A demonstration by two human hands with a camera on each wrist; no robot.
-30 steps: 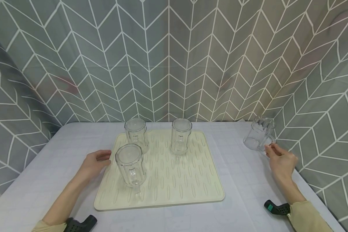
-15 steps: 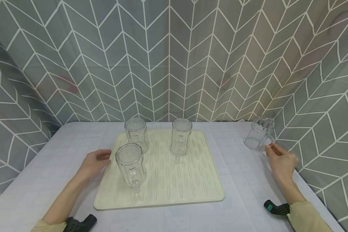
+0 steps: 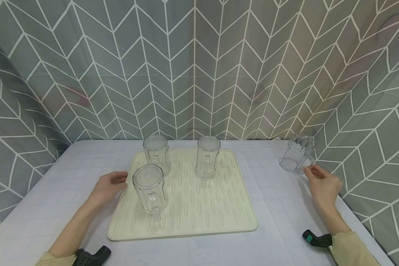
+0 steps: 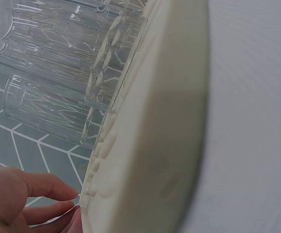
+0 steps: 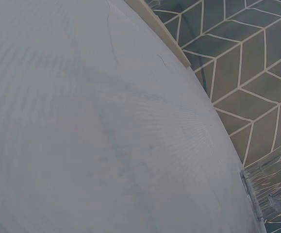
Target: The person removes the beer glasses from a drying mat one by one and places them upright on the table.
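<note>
My right hand [image 3: 324,184] pinches the handle of a clear glass mug [image 3: 290,157] at the table's far right. That mug has a scalloped band near its top; its base seems to rest on the white cloth. My left hand [image 3: 109,187] touches the left edge of a cream ribbed mat [image 3: 199,210], and its fingers [image 4: 50,187] show at that edge in the left wrist view. On the mat stand three more clear glass mugs: one at front left [image 3: 149,190], one behind it [image 3: 157,155], one at back centre [image 3: 207,157]. The right wrist view hides most of the right hand.
White cloth [image 3: 226,249] covers the table around the mat. A grey curtain with white chevron lines [image 3: 193,74] hangs behind and along both sides, close to the right mug. Each wrist carries a black device [image 3: 317,238].
</note>
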